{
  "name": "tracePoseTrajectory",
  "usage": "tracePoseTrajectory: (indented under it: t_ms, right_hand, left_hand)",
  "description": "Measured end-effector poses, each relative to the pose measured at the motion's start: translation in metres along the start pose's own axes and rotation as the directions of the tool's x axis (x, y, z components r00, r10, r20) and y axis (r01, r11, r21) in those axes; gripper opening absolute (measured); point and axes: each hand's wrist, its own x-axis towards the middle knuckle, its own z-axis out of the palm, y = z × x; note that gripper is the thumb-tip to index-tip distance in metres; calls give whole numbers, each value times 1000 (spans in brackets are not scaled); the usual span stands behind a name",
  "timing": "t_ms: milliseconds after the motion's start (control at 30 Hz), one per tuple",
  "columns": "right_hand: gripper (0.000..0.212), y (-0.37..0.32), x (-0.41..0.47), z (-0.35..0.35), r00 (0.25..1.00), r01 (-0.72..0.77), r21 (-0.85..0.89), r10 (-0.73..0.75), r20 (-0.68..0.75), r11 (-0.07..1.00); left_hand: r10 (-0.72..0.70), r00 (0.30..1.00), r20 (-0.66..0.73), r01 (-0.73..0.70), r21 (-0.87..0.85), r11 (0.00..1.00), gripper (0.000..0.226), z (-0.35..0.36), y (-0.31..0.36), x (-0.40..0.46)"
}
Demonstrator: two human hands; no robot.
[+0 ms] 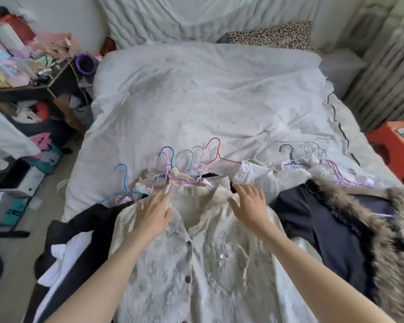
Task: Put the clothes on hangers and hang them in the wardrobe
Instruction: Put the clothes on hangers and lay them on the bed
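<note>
My left hand (153,212) and right hand (248,205) lie flat, fingers apart, holding nothing, on the cream blouse (196,264) spread at the bed's near edge. Next, I judge: slip a hanger (124,183) inside its collar.

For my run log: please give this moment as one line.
left hand: flat on cream blouse | right hand: at collar | hangers: on bed

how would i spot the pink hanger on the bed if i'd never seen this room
Start at the white duvet and find the row of hangers near its front edge. The pink hanger lies mid-row, just beyond the cream buttoned top, the only salmon-pink one.
</note>
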Motion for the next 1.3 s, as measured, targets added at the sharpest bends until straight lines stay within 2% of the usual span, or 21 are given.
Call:
tracePoseTrajectory:
  t_ms: [67,167,300,367,467,600,633,700,800,867,967,1167,1233,1300]
  right_hand:
    - [47,5,-23,2,995,51,29,-49,-90,998]
    - [48,10,-67,1,969,67,17,-61,-240,998]
    - [50,7,-146,0,980,8,-44,-17,-199,999]
    - [48,5,-187,0,981,-35,-84,18,-193,996]
    - [60,1,-249,-3,972,-163,-88,145,-182,983]
    - [51,-6,-326,-16,896,-393,-85,360,-261,916]
    - [48,-8,-348,-19,862,-439,-56,402,-308,897]
    - [60,-15,-389,-26,784,-516,30,486,-386,856]
    - [62,-24,-451,-27,643,-614,129,588,-491,779]
    - [61,-26,-489,-26,534,-676,202,660,-528,708]
    - [59,-27,-542,-30,383,-781,245,750,-539,575]
    - [62,-24,-647,-43,22,-904,346,835,-550,252]
    - [63,-20,-682,-45,-105,-909,392,831,-546,143]
    - [65,-17,-715,-45,-207,-901,430,824,-528,50]
  left_hand:
    - [0,999,38,2,-68,998,52,7,14,-21]
    - [68,998,9,-67,-125,990,54,6,40,-55]
    - [125,991,-39,-131,-290,948,55,12,67,-117]
    - [153,988,19,-141,-291,946,55,18,78,-150]
    - [294,954,62,-276,-210,938,57,29,98,-195]
    - [482,874,61,-463,-195,865,54,28,123,-232]
    - [532,844,59,-517,-173,839,54,27,129,-240]
    - [635,769,76,-618,-163,769,54,24,139,-261]
    - [774,626,93,-751,-193,631,59,26,153,-296]
    - [843,527,103,-812,-232,536,66,29,169,-317]
    - [924,377,61,-877,-297,378,58,31,210,-348]
    - [1000,8,17,-949,-315,13,49,43,304,-423]
    - [997,-71,43,-934,-352,-52,48,57,332,-449]
    - [988,-108,115,-922,-383,-56,52,76,360,-475]
